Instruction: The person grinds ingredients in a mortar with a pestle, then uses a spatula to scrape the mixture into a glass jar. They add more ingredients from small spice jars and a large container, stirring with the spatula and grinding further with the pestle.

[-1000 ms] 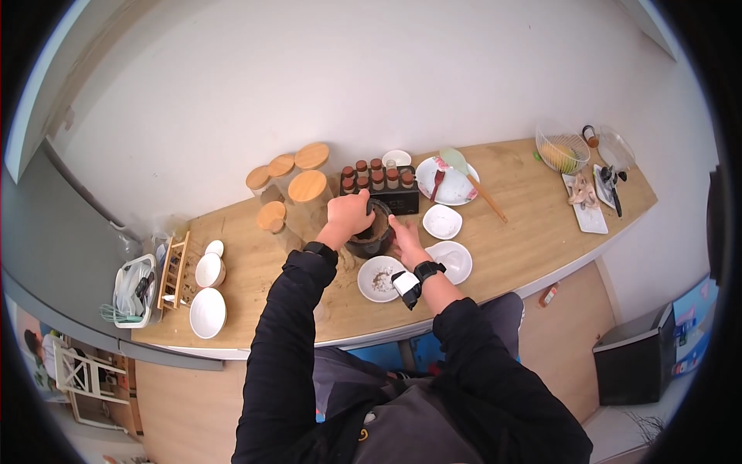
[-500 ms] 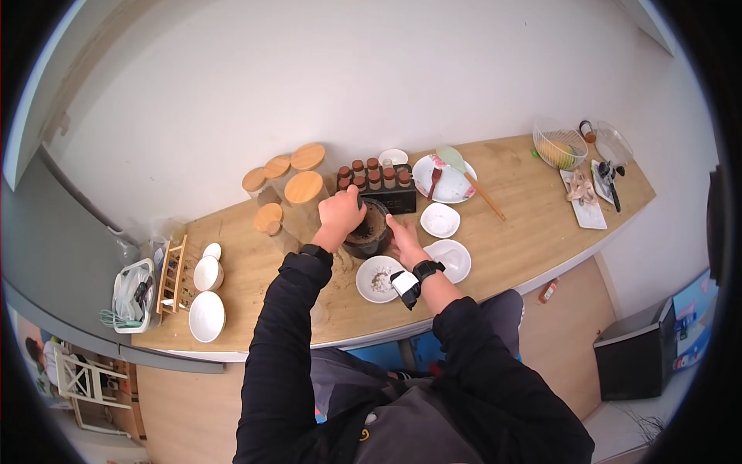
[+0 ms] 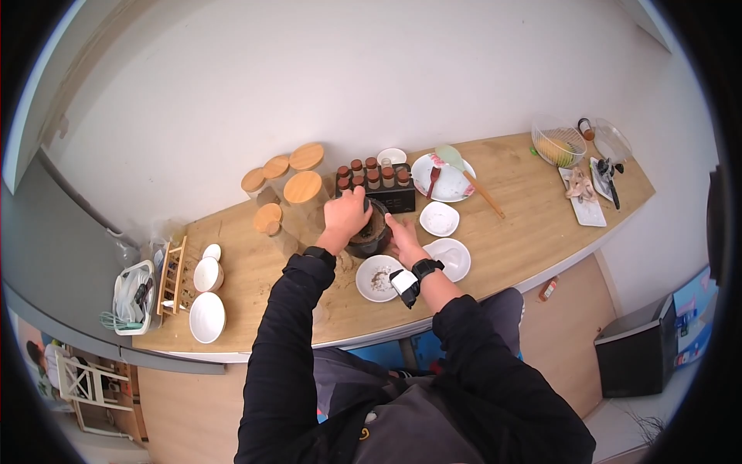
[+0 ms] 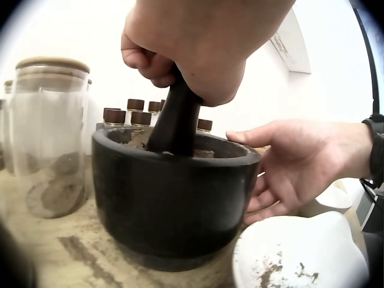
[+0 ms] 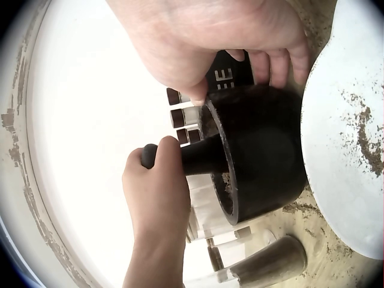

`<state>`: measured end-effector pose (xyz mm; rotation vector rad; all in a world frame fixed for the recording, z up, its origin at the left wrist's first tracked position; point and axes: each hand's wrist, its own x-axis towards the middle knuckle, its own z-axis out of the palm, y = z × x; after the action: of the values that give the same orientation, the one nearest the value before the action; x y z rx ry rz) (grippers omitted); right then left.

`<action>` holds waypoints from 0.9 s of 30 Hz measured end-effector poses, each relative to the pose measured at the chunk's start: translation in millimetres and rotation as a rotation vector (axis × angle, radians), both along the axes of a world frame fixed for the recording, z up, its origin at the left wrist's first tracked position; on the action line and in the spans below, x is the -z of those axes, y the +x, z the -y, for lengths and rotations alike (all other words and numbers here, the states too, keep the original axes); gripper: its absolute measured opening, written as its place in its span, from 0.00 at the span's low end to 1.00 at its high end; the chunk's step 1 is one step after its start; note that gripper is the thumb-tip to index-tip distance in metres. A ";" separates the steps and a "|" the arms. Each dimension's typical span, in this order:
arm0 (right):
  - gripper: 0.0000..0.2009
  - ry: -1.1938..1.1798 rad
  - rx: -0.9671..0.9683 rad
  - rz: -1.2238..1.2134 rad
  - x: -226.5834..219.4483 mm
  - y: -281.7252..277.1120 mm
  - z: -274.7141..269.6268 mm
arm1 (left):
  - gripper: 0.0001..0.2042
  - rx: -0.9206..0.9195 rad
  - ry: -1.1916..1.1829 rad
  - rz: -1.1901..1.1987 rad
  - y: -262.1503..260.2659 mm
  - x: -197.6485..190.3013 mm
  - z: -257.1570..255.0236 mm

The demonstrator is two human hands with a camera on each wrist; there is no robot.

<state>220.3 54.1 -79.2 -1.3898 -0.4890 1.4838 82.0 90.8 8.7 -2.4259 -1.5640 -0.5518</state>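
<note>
A black mortar (image 4: 168, 210) stands on the wooden counter with brown ground powder (image 3: 374, 231) inside. My left hand (image 3: 345, 218) grips the black pestle (image 4: 177, 120) from above, its fingers wrapped round the upper part. The pestle's lower end is down in the mortar, hidden by the wall in the left wrist view. My right hand (image 3: 403, 241) holds the mortar's right side, thumb at the rim and fingers around the outer wall. Close in front of the mortar lies a white bowl (image 3: 372, 288) with brown and white bits in it.
Behind the mortar is a black rack (image 3: 400, 203) of brown-capped spice jars. Glass jars with wooden lids (image 3: 306, 188) stand to the left. White dishes (image 3: 439, 220), a floral plate (image 3: 423, 184) and a spatula (image 3: 485, 195) lie right. White bowls (image 3: 207, 317) sit far left.
The left hand and pestle shifted slightly left, then back right over the mortar. The right hand keeps its hold on the mortar's side.
</note>
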 end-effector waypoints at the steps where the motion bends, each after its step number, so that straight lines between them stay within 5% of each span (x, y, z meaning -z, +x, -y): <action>1: 0.48 0.003 0.001 -0.002 0.5 -0.1 0.3 | 0.16 -0.019 -0.015 -0.005 -2.4 -0.4 -0.4; 7: 0.48 0.017 0.000 0.011 0.6 -0.5 0.0 | 0.17 -0.063 -0.213 -0.002 -9.3 -8.4 -0.4; 23: 0.50 0.011 -0.026 0.045 3.3 -0.4 -1.1 | 0.15 -0.070 -0.108 0.024 -11.0 -2.6 -1.3; 27: 0.48 0.009 0.002 0.007 -0.2 -0.4 -0.3 | 0.15 0.129 -0.097 -0.088 1.7 -6.1 14.6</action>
<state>219.9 54.4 -79.1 -1.3878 -0.4977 1.4737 83.6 76.1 14.7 -2.5987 -1.4396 -0.3934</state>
